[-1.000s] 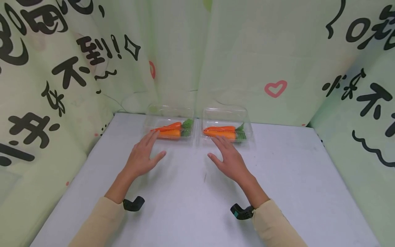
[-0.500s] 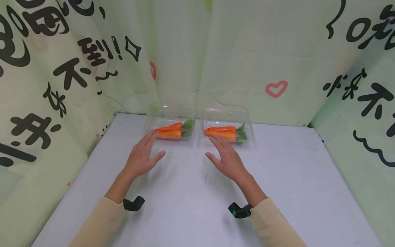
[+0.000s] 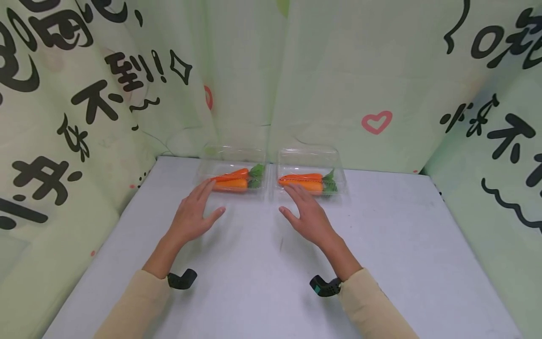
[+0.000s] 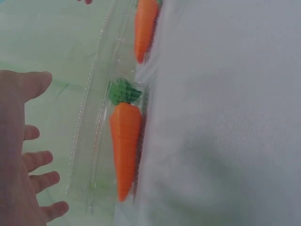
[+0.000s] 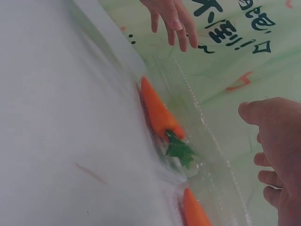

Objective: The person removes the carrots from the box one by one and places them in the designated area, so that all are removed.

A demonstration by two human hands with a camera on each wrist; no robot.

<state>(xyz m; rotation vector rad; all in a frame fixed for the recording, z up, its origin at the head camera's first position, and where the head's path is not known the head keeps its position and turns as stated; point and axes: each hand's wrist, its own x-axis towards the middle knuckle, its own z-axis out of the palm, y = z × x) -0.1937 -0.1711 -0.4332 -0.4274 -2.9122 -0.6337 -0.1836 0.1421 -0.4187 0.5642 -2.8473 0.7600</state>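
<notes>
Two clear plastic boxes with raised lids stand side by side at the table's far edge. Toy-like orange carrots with green tops lie in each: the left box (image 3: pixel 203 175) holds carrots (image 3: pixel 232 185), the right box (image 3: pixel 309 157) more carrots (image 3: pixel 302 178). My left hand (image 3: pixel 191 216) hovers in front of the left box, fingers extended and thumb spread, holding nothing. In front of the right box, my right hand (image 3: pixel 311 219) is held the same way. In the left wrist view a gap shows between the hand (image 4: pixel 19 155) and the nearest carrot (image 4: pixel 126 146).
A white table (image 3: pixel 262 292) stretches toward me and to both sides. Pale green curtains (image 3: pixel 330 84) with black writing and red hearts hang behind and beside it. A black wrist camera (image 3: pixel 182 279) is strapped to the left wrist, another camera (image 3: pixel 325 286) to the right.
My right hand has drifted slightly to the left. The left hand stays almost in place, and the boxes and carrots have not moved.
</notes>
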